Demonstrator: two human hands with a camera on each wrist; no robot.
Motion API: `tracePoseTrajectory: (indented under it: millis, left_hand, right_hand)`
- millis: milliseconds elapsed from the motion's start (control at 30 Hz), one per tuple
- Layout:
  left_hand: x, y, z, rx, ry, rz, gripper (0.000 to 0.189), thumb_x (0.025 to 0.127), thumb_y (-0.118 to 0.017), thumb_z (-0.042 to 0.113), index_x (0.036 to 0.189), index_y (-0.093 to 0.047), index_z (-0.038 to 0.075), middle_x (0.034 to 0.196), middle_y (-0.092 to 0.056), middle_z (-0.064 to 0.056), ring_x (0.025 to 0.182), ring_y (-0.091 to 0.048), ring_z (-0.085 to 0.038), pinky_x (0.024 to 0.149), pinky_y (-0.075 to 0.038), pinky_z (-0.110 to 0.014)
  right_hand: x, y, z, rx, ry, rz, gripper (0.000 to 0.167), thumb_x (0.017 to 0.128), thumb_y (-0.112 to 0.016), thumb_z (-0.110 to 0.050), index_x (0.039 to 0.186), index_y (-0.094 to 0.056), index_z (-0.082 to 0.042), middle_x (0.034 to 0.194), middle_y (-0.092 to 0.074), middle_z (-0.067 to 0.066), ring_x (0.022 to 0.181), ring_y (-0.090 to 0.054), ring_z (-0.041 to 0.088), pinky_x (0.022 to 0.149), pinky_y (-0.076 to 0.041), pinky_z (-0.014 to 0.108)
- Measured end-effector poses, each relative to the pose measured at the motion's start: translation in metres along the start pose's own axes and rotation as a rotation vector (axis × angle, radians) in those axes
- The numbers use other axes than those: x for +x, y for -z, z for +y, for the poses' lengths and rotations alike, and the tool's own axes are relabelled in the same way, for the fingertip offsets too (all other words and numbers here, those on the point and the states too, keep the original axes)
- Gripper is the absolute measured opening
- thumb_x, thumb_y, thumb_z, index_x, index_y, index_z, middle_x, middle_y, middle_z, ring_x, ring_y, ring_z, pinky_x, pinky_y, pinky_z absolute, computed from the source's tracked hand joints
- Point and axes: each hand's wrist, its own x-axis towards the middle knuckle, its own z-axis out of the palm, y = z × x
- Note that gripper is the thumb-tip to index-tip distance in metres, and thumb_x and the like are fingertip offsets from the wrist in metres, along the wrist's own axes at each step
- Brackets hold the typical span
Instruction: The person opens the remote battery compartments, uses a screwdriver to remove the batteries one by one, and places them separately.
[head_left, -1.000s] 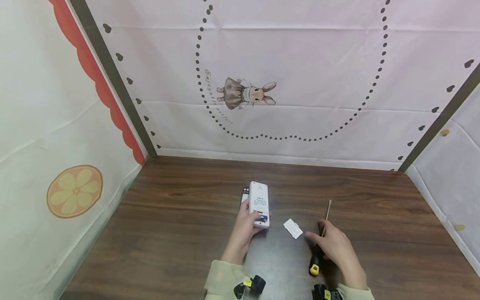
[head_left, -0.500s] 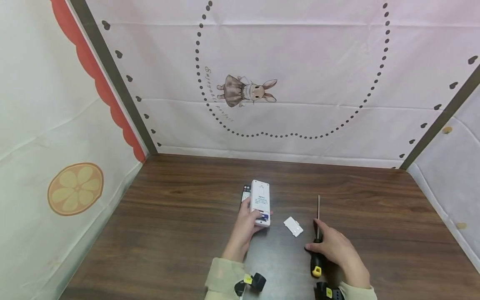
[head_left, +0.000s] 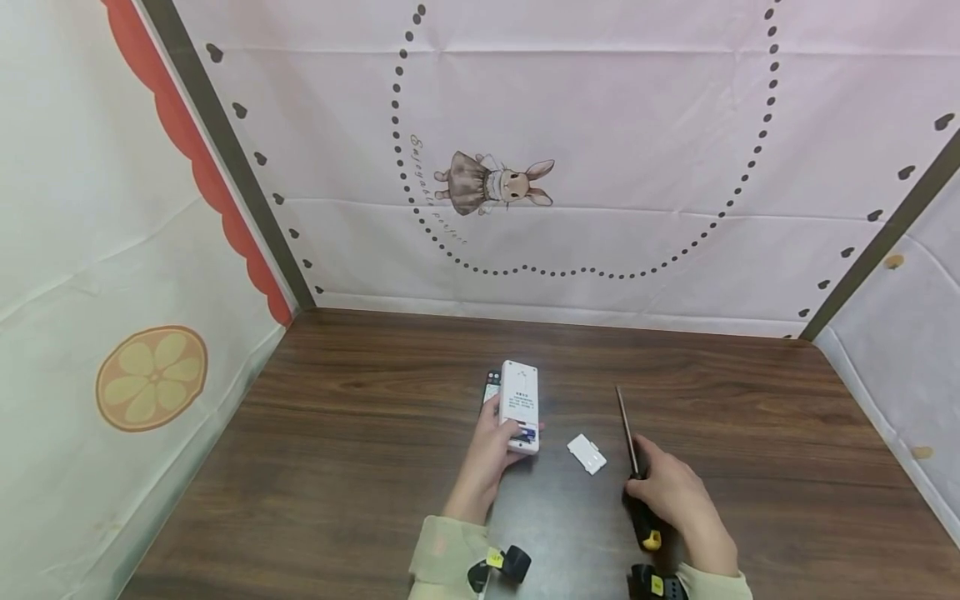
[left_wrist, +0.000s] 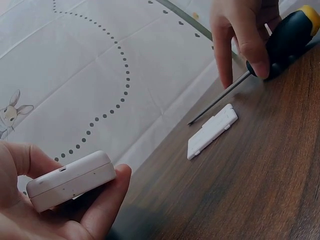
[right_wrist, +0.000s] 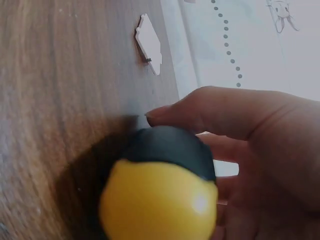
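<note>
My left hand (head_left: 483, 458) holds a white remote control (head_left: 519, 396), its printed back facing up and its battery bay open at the near end. The thumb lies over blue batteries (head_left: 528, 435) in that bay. In the left wrist view, fingers and thumb wrap the sides of the remote (left_wrist: 75, 180). My right hand (head_left: 671, 492) pinches a screwdriver (head_left: 641, 508) at the front of its black handle, with thumb and fingers on either side. The metal shaft (head_left: 627, 429) points away and slightly left; the yellow butt (right_wrist: 160, 200) faces the wrist. Between the hands lies a white battery cover (head_left: 587, 454).
A thin panel with black and white parts and small buttons (head_left: 492, 379) shows just left of the remote, partly hidden by it. The brown wooden table (head_left: 360, 467) meets a white printed cloth wall (head_left: 615, 167) at the back, with cloth walls at both sides.
The screwdriver has swung round: its tip has moved left and its yellow butt right. My right thumb and fingers have shifted on it. The left hand and remote have stayed almost still.
</note>
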Motion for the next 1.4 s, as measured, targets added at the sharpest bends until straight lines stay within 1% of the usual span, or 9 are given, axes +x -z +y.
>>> tracePoseTrajectory:
  millis: [133,233,400,667,767,867,1000,1200,1400]
  left_hand:
    - [-0.007,-0.003,0.008,0.01,0.007,-0.003,0.06,0.082,-0.035,-0.004,0.138,-0.019,0.009,0.128,-0.042,-0.024,0.104,-0.053,-0.037,0.075,-0.048,-0.039]
    - [-0.008,-0.003,0.009,0.007,0.012,-0.006,0.06,0.082,-0.035,-0.004,0.138,-0.018,0.009,0.128,-0.041,-0.024,0.105,-0.053,-0.037,0.075,-0.048,-0.039]
    - [0.0,0.0,0.0,0.003,0.005,0.002,0.059,0.083,-0.035,-0.002,0.138,-0.02,0.012,0.128,-0.043,-0.022,0.104,-0.054,-0.035,0.073,-0.049,-0.038]
    - [-0.001,0.0,-0.001,-0.045,-0.012,-0.02,0.06,0.082,-0.036,-0.003,0.137,-0.021,0.014,0.121,-0.048,-0.024,0.102,-0.054,-0.039,0.068,-0.05,-0.046]
    - [-0.002,0.0,-0.001,-0.055,0.005,-0.024,0.061,0.083,-0.036,-0.003,0.138,-0.021,0.018,0.119,-0.049,-0.024,0.098,-0.056,-0.038,0.061,-0.052,-0.04]
    - [-0.002,0.0,-0.002,-0.049,0.017,-0.022,0.061,0.083,-0.037,-0.002,0.138,-0.02,0.02,0.119,-0.05,-0.022,0.096,-0.058,-0.035,0.054,-0.052,-0.034]
    - [-0.002,-0.001,-0.002,-0.077,-0.002,-0.02,0.063,0.082,-0.036,-0.005,0.138,-0.02,0.019,0.122,-0.046,-0.023,0.098,-0.057,-0.037,0.06,-0.053,-0.038]
    - [-0.001,-0.001,-0.002,-0.096,-0.016,-0.014,0.063,0.083,-0.035,-0.005,0.139,-0.018,0.018,0.12,-0.044,-0.025,0.1,-0.054,-0.039,0.066,-0.052,-0.043]
    - [-0.001,-0.002,-0.002,-0.109,-0.002,-0.008,0.06,0.085,-0.039,0.0,0.138,-0.02,0.018,0.12,-0.046,-0.024,0.101,-0.054,-0.041,0.065,-0.052,-0.043]
  right_hand:
    - [0.001,0.001,0.002,0.022,-0.017,0.022,0.063,0.074,-0.06,-0.02,0.13,-0.04,0.0,0.117,-0.051,0.026,0.102,-0.048,0.044,0.079,-0.039,0.054]
    - [0.001,0.001,0.004,0.031,-0.033,0.033,0.06,0.077,-0.057,-0.021,0.13,-0.04,0.001,0.121,-0.048,0.028,0.106,-0.044,0.047,0.08,-0.039,0.055]
    - [0.003,0.002,0.007,0.047,-0.052,0.044,0.057,0.079,-0.053,-0.022,0.13,-0.041,0.001,0.122,-0.047,0.028,0.107,-0.044,0.047,0.08,-0.039,0.055]
    - [0.004,0.005,0.008,0.08,-0.058,0.044,0.051,0.082,-0.051,-0.026,0.123,-0.048,0.004,0.117,-0.051,0.027,0.1,-0.049,0.041,0.078,-0.04,0.054]
    - [0.002,0.005,0.007,0.083,-0.05,0.067,0.047,0.081,-0.051,-0.026,0.118,-0.053,0.002,0.11,-0.056,0.023,0.094,-0.053,0.036,0.075,-0.042,0.05]
    - [0.002,0.004,0.006,0.109,-0.047,0.082,0.043,0.081,-0.051,-0.025,0.115,-0.056,-0.001,0.085,-0.064,0.014,0.075,-0.057,0.026,0.066,-0.044,0.041]
    - [0.002,0.003,0.004,0.156,-0.049,0.088,0.04,0.081,-0.05,-0.025,0.114,-0.057,-0.004,0.056,-0.056,0.0,0.052,-0.052,0.014,0.052,-0.039,0.03]
    - [0.0,0.005,0.001,0.202,-0.036,0.112,0.034,0.082,-0.051,-0.025,0.11,-0.059,-0.008,0.057,-0.056,0.0,0.051,-0.052,0.013,0.049,-0.039,0.029]
    - [0.0,0.007,-0.002,0.252,0.053,0.144,0.024,0.082,-0.054,-0.022,0.103,-0.06,-0.012,0.066,-0.057,0.001,0.054,-0.053,0.011,0.052,-0.044,0.027]
